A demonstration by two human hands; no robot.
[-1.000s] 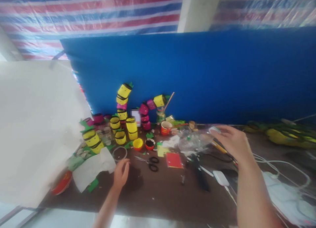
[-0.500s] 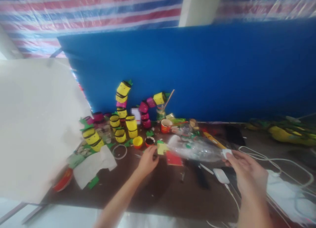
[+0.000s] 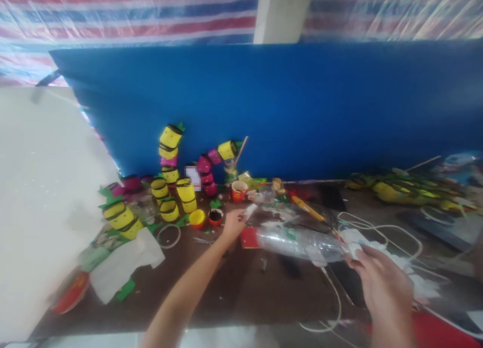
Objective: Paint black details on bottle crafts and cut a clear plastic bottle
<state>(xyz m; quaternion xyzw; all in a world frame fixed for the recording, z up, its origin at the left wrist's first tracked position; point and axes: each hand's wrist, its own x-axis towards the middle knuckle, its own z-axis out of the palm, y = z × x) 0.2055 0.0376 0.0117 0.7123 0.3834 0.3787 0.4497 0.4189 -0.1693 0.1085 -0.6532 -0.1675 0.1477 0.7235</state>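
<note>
My right hand (image 3: 381, 275) is closed on the white-capped neck of a clear plastic bottle (image 3: 298, 242), which lies lengthwise with its base toward the left. My left hand (image 3: 234, 223) pinches a small pale piece (image 3: 249, 211) above the brown table, left of the bottle's base. Under the base end lies a red sheet (image 3: 249, 238). Just left of my left hand are a cup with dark contents (image 3: 216, 217) and a small yellow cup (image 3: 196, 218).
Yellow and magenta cup stacks (image 3: 186, 196) stand at the back left before a blue panel (image 3: 234, 96). Scissors (image 3: 204, 241), a tape ring (image 3: 168, 236) and white paper (image 3: 126, 262) lie left. A yellow cutter (image 3: 307, 208) and white cables (image 3: 407, 227) lie right.
The view has turned to the right. My left hand has lifted the pale piece from beside the red sheet. My right hand still holds the bottle, whose neck end sits slightly lower in view.
</note>
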